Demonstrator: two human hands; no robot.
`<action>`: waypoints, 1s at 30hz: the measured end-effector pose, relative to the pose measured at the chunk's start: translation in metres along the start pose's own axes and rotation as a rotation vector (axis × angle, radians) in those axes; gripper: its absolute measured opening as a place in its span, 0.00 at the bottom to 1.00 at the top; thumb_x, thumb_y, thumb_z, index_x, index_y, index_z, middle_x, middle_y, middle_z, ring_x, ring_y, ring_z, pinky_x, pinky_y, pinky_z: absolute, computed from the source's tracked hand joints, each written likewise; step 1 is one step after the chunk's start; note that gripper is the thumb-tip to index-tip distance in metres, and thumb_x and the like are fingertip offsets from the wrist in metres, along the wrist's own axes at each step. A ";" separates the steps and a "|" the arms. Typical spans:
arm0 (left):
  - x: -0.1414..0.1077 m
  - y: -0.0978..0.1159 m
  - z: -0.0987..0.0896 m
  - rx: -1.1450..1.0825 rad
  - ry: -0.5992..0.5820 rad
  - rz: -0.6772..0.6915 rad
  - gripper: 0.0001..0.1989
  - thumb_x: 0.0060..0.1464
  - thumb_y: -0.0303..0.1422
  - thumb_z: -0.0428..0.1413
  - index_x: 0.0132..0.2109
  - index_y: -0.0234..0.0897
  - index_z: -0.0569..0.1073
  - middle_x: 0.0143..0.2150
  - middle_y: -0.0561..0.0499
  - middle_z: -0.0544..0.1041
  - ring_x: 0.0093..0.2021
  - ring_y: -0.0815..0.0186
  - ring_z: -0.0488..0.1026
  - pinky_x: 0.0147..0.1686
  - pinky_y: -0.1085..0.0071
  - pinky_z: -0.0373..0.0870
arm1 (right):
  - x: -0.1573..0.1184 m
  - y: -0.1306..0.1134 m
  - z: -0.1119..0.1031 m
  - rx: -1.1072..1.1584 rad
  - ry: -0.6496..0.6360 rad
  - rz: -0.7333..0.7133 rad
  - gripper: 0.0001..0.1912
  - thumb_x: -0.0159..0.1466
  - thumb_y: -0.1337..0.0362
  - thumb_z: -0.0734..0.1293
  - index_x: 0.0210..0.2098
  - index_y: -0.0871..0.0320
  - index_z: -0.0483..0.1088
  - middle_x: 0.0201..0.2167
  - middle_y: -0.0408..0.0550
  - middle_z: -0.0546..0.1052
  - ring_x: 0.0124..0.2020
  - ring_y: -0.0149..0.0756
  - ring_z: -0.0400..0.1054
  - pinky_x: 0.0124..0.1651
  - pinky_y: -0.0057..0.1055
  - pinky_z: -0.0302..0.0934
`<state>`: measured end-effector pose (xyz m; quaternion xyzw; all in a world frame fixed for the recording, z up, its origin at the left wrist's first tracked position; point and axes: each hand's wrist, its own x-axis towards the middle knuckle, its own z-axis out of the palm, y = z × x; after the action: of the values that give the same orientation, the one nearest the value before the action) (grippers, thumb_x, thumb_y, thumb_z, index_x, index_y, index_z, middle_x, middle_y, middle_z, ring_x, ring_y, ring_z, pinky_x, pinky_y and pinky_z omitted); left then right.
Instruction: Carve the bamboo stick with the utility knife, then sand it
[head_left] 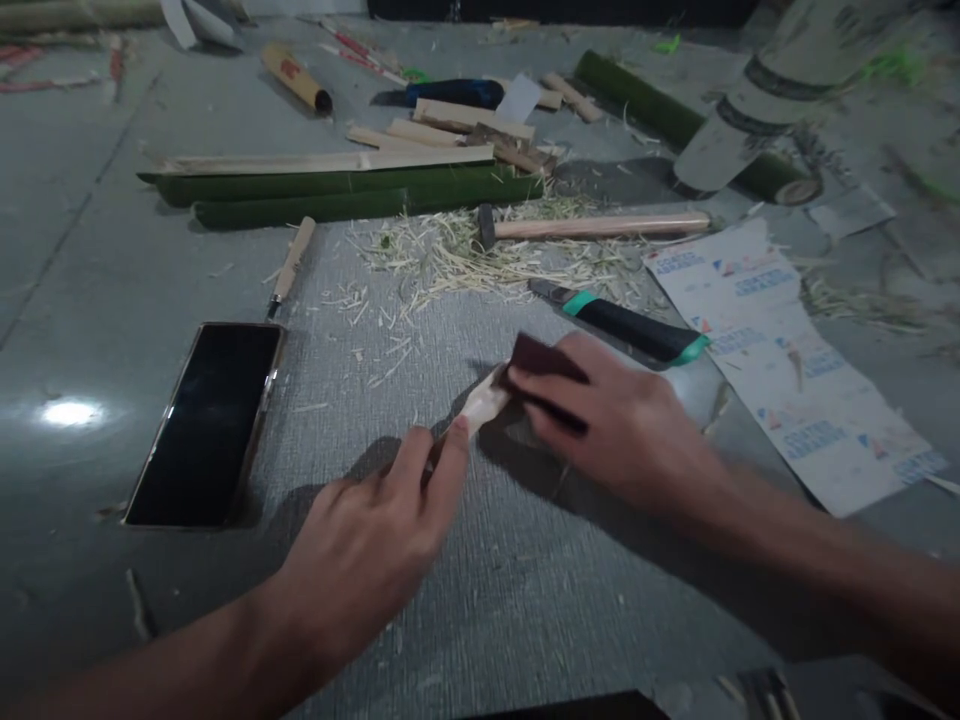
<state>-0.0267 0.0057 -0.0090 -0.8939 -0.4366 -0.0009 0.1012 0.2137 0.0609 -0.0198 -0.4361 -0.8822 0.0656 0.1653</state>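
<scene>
My left hand [382, 520] is closed around a pale, slim piece of carved bamboo or wood [485, 397], whose narrowed end sticks out past the fingers. Pinched in my right hand [615, 420] is a folded dark brown piece of sandpaper [547, 370], which meets the far tip of the pale piece. Just beyond the right hand lies a utility knife [630, 325] with a black and green handle. A printed sheet of abrasive paper [795, 370], backing side up, rests to the right. Most of the pale piece's near part is hidden by my left hand.
A phone [206, 425] and a wooden-handled carving tool [292, 265] lie at left. Beyond are split green bamboo lengths [337, 190], a hammer [600, 226] on shavings [465, 265], a blue-handled knife [454, 94] and a bamboo tube [645, 100]. A patterned, upright form [731, 140] stands far right.
</scene>
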 end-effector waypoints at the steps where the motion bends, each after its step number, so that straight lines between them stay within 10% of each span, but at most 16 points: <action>1: 0.000 0.000 0.000 0.002 -0.002 0.002 0.31 0.53 0.16 0.49 0.63 0.27 0.75 0.42 0.43 0.82 0.15 0.65 0.73 0.11 0.68 0.72 | 0.000 -0.001 0.000 -0.009 0.021 0.022 0.16 0.74 0.62 0.62 0.54 0.58 0.78 0.45 0.53 0.75 0.36 0.38 0.73 0.36 0.35 0.70; 30: 0.001 -0.001 0.002 0.009 -0.031 -0.023 0.28 0.57 0.19 0.54 0.65 0.30 0.74 0.41 0.44 0.82 0.16 0.65 0.74 0.13 0.69 0.71 | 0.004 -0.007 0.003 -0.047 -0.001 -0.108 0.17 0.75 0.64 0.58 0.56 0.59 0.75 0.48 0.55 0.77 0.38 0.39 0.76 0.30 0.34 0.69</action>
<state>-0.0272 0.0078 -0.0108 -0.8882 -0.4486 0.0140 0.0986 0.2050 0.0599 -0.0194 -0.3914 -0.9059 0.0360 0.1577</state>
